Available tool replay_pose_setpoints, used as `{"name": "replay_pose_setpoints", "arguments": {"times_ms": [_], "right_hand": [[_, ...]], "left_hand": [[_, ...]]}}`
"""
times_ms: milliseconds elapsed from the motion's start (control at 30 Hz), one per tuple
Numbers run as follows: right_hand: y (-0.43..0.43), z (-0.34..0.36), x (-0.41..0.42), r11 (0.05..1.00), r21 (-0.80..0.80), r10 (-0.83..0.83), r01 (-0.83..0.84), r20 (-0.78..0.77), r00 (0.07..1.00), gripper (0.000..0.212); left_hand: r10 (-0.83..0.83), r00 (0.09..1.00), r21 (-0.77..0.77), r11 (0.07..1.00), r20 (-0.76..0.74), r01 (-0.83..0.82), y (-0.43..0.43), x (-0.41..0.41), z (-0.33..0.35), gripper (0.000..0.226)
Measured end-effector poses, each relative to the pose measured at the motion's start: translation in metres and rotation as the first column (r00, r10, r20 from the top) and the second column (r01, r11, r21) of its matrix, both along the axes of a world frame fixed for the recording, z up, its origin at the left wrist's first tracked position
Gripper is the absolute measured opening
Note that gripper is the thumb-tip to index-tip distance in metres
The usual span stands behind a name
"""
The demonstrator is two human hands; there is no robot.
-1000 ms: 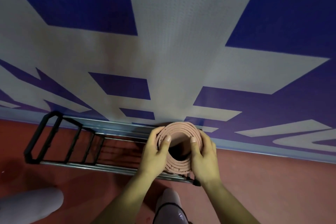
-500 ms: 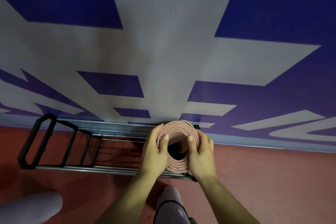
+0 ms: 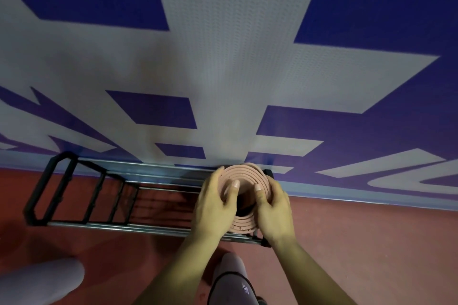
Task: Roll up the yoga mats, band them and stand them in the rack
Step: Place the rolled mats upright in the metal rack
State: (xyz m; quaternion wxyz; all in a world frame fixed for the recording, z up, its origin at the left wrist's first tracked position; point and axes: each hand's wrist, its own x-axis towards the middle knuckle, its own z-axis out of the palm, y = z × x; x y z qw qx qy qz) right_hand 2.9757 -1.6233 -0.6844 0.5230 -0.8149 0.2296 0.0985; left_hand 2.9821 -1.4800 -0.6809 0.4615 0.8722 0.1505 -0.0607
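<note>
Pink rolled mat (image 3: 244, 176) stands upright in the rack (image 3: 99, 225) at its right-end bay, long axis straight down, my left hand (image 3: 213, 208) clasping it at nine o'clock, my right hand (image 3: 273, 208) at three.

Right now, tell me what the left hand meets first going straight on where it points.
The pink rolled mat, which the left hand grips; past it, probably the rack's rear rail, though depth is unclear.

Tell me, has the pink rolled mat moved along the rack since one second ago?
No. The rolled mat stays at the right end of the rack, between its long rails; left hand and right hand hold it as before.
</note>
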Motion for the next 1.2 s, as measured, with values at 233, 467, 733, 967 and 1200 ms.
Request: {"name": "replay_pose_setpoints", "arguments": {"times_ms": [233,467,733,967,1200], "right_hand": [[0.001,-0.002,-0.004,0.999,-0.024,-0.024,0.025,0.051,0.998,0.048],[-0.004,-0.004,-0.004,0.998,-0.038,-0.05,0.052,0.054,0.997,0.046],[-0.001,0.001,-0.004,0.998,-0.063,-0.002,0.004,0.021,1.0,0.052],[0.0,0.014,-0.005,0.989,-0.087,0.124,-0.123,0.003,0.992,0.062],[0.026,0.033,-0.005,0.917,-0.325,0.218,-0.231,-0.077,0.973,0.043]], "left_hand": [[-0.044,0.995,0.024,0.999,0.088,0.042,-0.005,-0.001,-0.005,0.046],[-0.037,0.993,0.016,0.999,0.11,0.036,-0.01,-0.004,-0.007,0.041],[-0.085,0.994,0.137,0.988,0.071,0.075,-0.011,-0.009,0.0,0.058],[-0.139,0.983,0.248,0.963,0.12,0.105,0.02,-0.013,0.009,0.073],[-0.22,0.975,0.253,0.946,0.045,0.201,0.031,-0.015,0.012,0.056]]}}
